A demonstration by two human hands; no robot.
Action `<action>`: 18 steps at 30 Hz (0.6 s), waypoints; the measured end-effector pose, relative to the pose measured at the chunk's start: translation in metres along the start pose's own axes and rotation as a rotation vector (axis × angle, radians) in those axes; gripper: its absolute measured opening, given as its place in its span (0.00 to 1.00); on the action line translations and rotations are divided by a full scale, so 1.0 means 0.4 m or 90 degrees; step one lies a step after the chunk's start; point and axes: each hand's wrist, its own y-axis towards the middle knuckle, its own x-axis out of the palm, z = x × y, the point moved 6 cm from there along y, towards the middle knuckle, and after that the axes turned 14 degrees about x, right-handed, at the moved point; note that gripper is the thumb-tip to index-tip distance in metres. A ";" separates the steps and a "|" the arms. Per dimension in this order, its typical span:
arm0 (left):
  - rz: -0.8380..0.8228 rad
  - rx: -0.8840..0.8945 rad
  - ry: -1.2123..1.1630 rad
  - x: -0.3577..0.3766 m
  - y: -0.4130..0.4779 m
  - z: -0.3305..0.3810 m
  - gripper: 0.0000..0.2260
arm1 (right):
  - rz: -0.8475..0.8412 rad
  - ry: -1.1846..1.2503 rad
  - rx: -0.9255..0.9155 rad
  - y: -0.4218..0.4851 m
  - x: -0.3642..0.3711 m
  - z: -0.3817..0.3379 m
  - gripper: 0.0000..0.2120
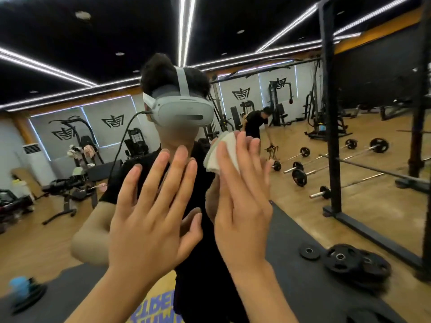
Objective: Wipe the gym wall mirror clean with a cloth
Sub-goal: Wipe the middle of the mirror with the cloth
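The wall mirror (70, 217) fills the whole view and reflects the gym and a person wearing a white headset. My left hand (151, 213) is raised in front of the glass with its fingers straight and spread, palm toward the mirror, holding nothing. My right hand (242, 201) is beside it, fingers straight, pressing a folded white cloth (221, 152) flat against the glass. The cloth sticks out to the left of and above my right fingers. Most of the cloth is hidden behind that hand.
A black rack frame (331, 127) stands at the right. Black weight plates (347, 259) lie on a dark mat at lower right. The reflection shows barbells (300, 176) on the wooden floor, a bench (70, 187) at left, and another person bending over in the back.
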 end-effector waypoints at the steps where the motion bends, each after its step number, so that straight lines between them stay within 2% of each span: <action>1: 0.001 -0.001 0.000 0.000 -0.001 0.000 0.34 | 0.008 -0.037 -0.033 0.015 -0.017 0.018 0.20; 3: -0.002 0.001 0.006 0.001 -0.001 0.001 0.34 | 0.069 -0.079 -0.014 0.068 -0.073 0.081 0.18; 7: 0.004 -0.004 0.012 0.004 -0.002 0.000 0.33 | 0.219 0.023 0.228 0.168 -0.180 0.212 0.19; 9: 0.007 -0.006 0.009 0.004 0.000 0.002 0.33 | 0.247 0.034 0.234 0.172 -0.174 0.201 0.19; 12: 0.011 -0.006 0.005 0.003 0.000 0.003 0.33 | 0.196 0.043 0.142 0.114 -0.088 0.103 0.19; 16: 0.032 0.002 0.006 0.003 -0.005 0.002 0.34 | -0.055 0.004 -0.083 -0.018 0.009 -0.014 0.20; 18: 0.037 0.008 0.008 0.003 -0.006 0.004 0.34 | -0.100 -0.083 -0.216 0.015 -0.025 0.010 0.18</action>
